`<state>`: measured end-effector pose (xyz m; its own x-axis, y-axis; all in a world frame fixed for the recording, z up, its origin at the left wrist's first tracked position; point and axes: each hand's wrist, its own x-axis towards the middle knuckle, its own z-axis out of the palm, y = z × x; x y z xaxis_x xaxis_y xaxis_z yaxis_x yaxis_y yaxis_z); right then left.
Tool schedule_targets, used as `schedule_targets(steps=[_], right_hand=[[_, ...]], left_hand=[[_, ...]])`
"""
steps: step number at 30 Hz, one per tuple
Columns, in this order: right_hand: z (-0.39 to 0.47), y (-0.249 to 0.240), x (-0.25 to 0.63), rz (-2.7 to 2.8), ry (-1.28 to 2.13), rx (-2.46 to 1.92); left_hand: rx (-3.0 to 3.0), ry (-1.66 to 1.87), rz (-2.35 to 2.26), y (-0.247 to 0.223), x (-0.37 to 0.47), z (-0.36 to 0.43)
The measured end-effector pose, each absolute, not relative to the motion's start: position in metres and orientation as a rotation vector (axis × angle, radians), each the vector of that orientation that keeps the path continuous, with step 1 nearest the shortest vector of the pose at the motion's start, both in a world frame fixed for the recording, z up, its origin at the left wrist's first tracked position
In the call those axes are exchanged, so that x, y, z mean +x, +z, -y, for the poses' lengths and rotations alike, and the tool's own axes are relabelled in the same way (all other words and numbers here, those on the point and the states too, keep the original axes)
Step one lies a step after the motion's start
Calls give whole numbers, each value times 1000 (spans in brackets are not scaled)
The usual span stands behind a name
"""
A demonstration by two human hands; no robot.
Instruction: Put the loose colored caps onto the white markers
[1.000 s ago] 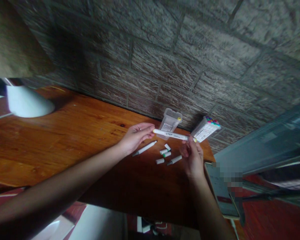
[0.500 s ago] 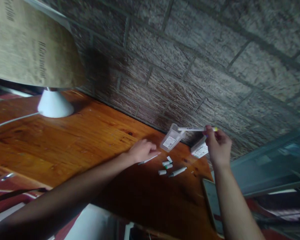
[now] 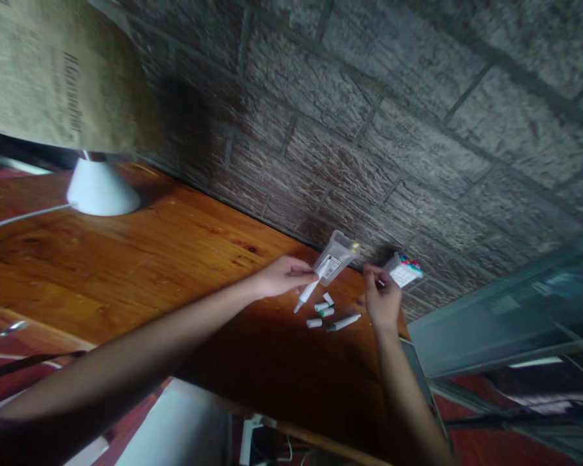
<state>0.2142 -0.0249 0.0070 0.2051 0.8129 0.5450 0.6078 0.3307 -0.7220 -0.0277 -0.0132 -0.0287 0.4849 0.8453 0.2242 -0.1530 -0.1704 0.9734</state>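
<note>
My left hand (image 3: 287, 277) pinches a white marker (image 3: 308, 292) that slants down towards the tabletop, its grey tip end low. Just behind it stands a clear plastic case (image 3: 337, 257) with a label, and a yellow marker end (image 3: 355, 246) shows at its mouth. My right hand (image 3: 383, 301) is beside a second case (image 3: 402, 270), filled with markers whose coloured ends show. Its fingers are curled together; whether anything is between them is hidden. Between the hands lie several loose white caps (image 3: 314, 323), some with green, and another marker (image 3: 344, 323).
A lamp (image 3: 102, 188) with a printed shade stands on the left of the wooden table (image 3: 175, 259), its cord running left. A brick wall (image 3: 282, 142) borders the back. A phone or tablet (image 3: 418, 369) lies at the right edge, partly behind my right forearm.
The yellow-ended marker has passed from my right hand into the clear case. My right hand has come down and left. My left hand has lifted the white marker off the table.
</note>
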Motion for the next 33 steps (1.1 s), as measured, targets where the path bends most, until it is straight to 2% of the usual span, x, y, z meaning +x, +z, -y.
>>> schedule_targets(steps=[4,7,16,26,33], right_hand=[[46,-33,219,1586,222,-1387],[49,-43,224,1701,317,-1361],[44,-41,229,1915,524,-1302],[51,-28,231,2167,669,-1239],[52,-36,231,2169,827,-1216]], left_hand=[[1230,1076,-455,-24,-23,19],[1182,1105,-415,-22,-22,24],[1064,1109,-283,-19,-30,25],[1004,1091,-452,-28,-24,19],[1038,1008,-487,-35,-18,16]])
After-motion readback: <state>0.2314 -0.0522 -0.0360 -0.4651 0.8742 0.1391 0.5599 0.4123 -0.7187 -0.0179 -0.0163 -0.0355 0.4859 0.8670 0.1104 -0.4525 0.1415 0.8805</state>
